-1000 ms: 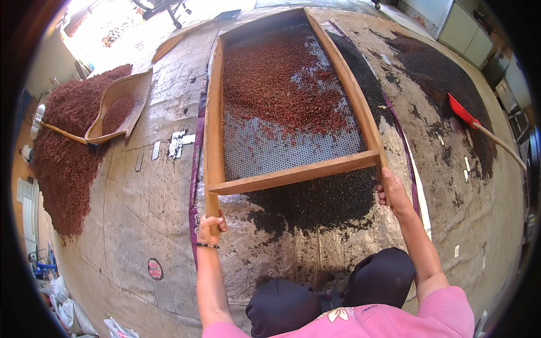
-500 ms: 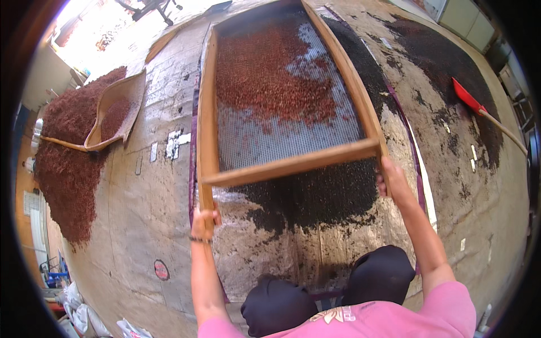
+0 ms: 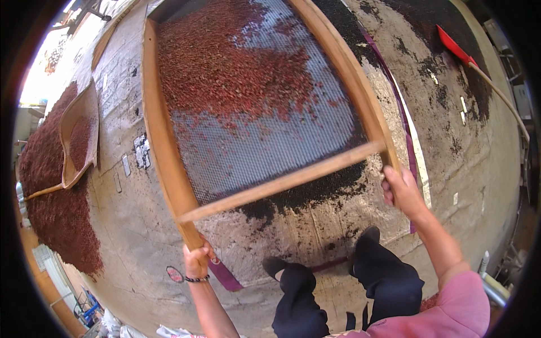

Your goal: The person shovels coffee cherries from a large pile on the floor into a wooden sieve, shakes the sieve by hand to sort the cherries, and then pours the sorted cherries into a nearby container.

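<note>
A large wooden-framed sieve (image 3: 242, 155) with wire mesh fills the middle of the view. Reddish-brown dried granules (image 3: 236, 79) lie heaped over its far and left part, leaving the near mesh mostly bare. My left hand (image 3: 198, 256), with a dark beaded band at the wrist, is wrapped round the sieve's near left handle. The near right handle is gripped in my right hand (image 3: 401, 188). The frame is held above the ground and its near left corner sits lower in view. Black fine siftings (image 3: 315, 191) show on the sheet under it.
On the left, a scoop-shaped basket (image 3: 79, 135) with a wooden handle rests on a reddish-brown heap (image 3: 51, 208). A red shovel (image 3: 453, 45) lies by a dark pile (image 3: 434, 17) at the far right. Beneath everything spreads a worn tan sheet (image 3: 146, 225).
In view, the sieve has shifted left and come nearer, its near left corner lower. The granules have spread on the mesh. My feet now show. Both hands keep their grip.
</note>
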Action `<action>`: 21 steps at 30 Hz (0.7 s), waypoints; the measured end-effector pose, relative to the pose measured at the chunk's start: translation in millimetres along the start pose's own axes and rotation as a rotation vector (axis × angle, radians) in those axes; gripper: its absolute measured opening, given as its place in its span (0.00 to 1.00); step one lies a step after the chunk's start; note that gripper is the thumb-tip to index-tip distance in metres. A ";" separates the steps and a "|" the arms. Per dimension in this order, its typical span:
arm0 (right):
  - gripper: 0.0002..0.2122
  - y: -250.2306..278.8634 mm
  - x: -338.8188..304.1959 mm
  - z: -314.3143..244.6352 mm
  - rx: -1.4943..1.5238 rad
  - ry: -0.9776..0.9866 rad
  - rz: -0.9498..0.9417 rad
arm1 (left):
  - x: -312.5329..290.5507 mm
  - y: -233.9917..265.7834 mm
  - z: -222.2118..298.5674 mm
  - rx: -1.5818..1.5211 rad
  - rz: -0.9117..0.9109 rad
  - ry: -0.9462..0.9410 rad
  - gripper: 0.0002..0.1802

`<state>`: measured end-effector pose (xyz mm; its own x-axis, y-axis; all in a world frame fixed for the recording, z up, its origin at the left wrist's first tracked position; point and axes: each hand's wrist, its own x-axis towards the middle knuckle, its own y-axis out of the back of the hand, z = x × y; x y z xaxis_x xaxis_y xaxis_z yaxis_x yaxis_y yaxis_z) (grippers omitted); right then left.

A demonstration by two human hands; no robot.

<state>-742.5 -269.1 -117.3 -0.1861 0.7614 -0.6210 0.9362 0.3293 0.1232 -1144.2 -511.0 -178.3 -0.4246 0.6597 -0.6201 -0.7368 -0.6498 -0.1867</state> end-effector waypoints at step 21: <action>0.13 59.9 -179.7 3.7 -0.469 -0.348 0.170 | -189.0 13.5 0.1 -0.017 0.089 0.341 0.22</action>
<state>-651.9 -388.2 -1.1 0.1367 0.6235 -0.7698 0.6980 0.4908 0.5215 -1073.9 -644.4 -63.6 -0.2848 0.4378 -0.8528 -0.6949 -0.7071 -0.1309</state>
